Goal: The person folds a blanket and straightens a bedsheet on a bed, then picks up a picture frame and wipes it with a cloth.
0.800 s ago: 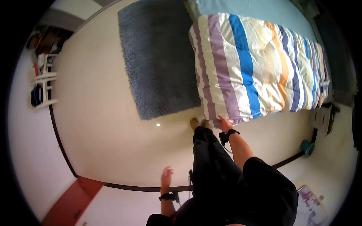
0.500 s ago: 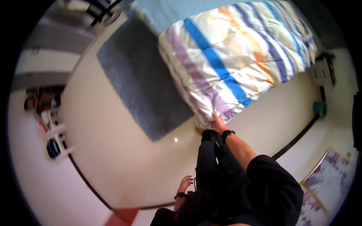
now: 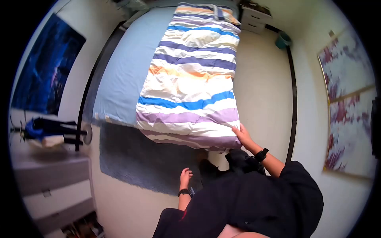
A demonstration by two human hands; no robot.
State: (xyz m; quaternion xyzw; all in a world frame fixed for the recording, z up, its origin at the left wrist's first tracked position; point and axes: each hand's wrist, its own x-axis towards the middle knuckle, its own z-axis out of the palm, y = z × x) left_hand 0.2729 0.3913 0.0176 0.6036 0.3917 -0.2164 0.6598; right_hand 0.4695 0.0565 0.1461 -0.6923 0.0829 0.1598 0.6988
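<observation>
A striped comforter (image 3: 190, 85) in white, blue, purple and orange lies folded lengthwise along the right part of the bed. My right hand (image 3: 245, 135) holds its near right corner; the thumb side shows on top and some fingers are hidden by the fabric. The light-blue bed sheet (image 3: 123, 75) lies bare to the left of the comforter. My left hand (image 3: 185, 176) hangs low over the grey rug, apart from the comforter, with its fingers loosely bent and nothing in them. Both wrists wear black bands.
The grey rug (image 3: 135, 158) lies at the foot of the bed, partly under my feet. A drawer unit (image 3: 59, 194) stands at left, a white nightstand (image 3: 254, 20) and teal bin (image 3: 283, 40) at far right. A floral picture (image 3: 349, 123) leans or hangs along the right wall.
My view has turned to the right, so the bed now runs straight ahead. My right hand stays on the comforter's corner. The left hand's fingers have drawn in slightly.
</observation>
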